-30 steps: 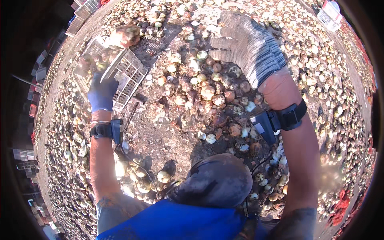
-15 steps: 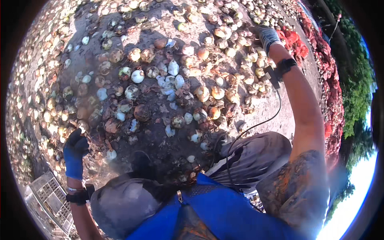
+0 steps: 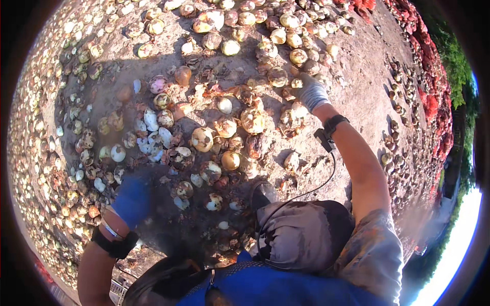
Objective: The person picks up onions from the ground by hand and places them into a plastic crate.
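No text, label, brand, number or sign can be read here.
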Action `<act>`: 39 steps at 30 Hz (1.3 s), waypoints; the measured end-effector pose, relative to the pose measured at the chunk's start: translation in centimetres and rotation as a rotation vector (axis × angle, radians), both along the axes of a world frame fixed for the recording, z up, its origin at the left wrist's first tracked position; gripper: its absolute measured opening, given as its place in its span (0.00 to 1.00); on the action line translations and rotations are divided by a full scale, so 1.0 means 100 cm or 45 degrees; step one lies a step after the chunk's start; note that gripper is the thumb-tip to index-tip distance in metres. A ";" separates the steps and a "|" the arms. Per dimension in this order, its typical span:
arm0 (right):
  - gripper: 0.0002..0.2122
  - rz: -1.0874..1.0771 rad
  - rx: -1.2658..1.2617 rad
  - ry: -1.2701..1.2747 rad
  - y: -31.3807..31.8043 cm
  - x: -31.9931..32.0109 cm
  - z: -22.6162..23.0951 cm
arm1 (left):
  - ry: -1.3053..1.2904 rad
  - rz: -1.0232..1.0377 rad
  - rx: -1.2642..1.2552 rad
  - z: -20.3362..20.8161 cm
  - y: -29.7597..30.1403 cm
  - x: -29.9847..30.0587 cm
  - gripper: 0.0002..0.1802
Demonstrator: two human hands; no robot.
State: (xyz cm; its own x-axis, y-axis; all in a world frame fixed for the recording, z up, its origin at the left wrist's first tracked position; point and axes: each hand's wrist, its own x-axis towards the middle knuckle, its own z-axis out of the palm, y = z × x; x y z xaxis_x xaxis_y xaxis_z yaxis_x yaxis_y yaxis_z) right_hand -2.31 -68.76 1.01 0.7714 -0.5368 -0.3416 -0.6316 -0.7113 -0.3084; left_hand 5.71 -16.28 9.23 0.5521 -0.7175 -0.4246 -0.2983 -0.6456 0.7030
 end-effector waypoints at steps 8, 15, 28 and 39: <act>0.25 0.163 -0.298 0.051 0.019 0.060 -0.043 | -0.115 -0.238 -0.080 -0.037 -0.055 -0.036 0.25; 0.30 -0.370 1.178 -0.697 0.063 0.048 -0.032 | -0.017 0.196 -0.360 -0.048 -0.120 -0.039 0.39; 0.25 -0.183 0.233 -0.628 0.034 0.010 -0.002 | -0.597 0.010 -0.185 -0.071 -0.096 -0.029 0.36; 0.29 -0.547 0.404 -0.070 -0.180 0.041 -0.115 | -0.351 -0.040 0.363 -0.067 -0.107 -0.024 0.35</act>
State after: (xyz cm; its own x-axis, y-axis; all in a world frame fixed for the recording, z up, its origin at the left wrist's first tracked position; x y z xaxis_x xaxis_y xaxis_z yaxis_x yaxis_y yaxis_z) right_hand 1.76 -86.80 -10.53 0.5262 -0.6854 -0.5034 -0.8222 -0.2588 -0.5070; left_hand 3.32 -26.96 2.54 0.6527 -0.6108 -0.4481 -0.4736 -0.7907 0.3879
